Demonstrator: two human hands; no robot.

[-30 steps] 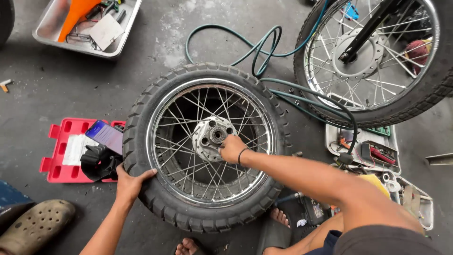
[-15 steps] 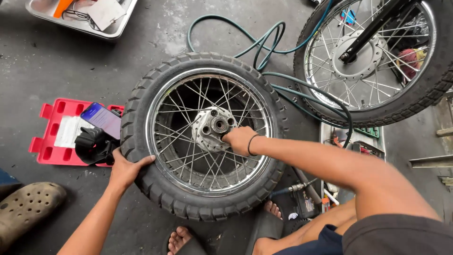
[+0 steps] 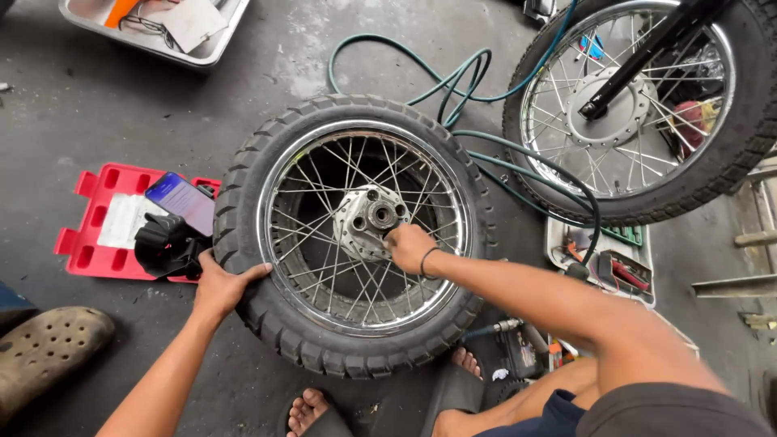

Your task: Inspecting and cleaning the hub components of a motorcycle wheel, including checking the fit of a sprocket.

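A spoked motorcycle wheel with a knobby black tyre (image 3: 275, 320) lies flat on the concrete floor in the head view. My left hand (image 3: 220, 285) grips the tyre's lower left edge. Fingers closed, my right hand (image 3: 409, 246) rests on the metal hub (image 3: 368, 217) at the wheel's centre; whatever it pinches there is hidden. A dark band circles my right wrist.
A second wheel (image 3: 647, 113), mounted on a motorcycle, stands at the upper right. A green hose (image 3: 453, 89) loops between the wheels. A red tool case (image 3: 109, 222) with a phone (image 3: 182, 202) and black glove lies left. Tool trays sit at right (image 3: 603, 263) and top left (image 3: 162, 24). A sandal (image 3: 48, 352) lies at bottom left.
The view has shifted, so the wheel sits lower and more central. My right hand stays at the hub, and my left hand keeps its grip on the tyre's edge.
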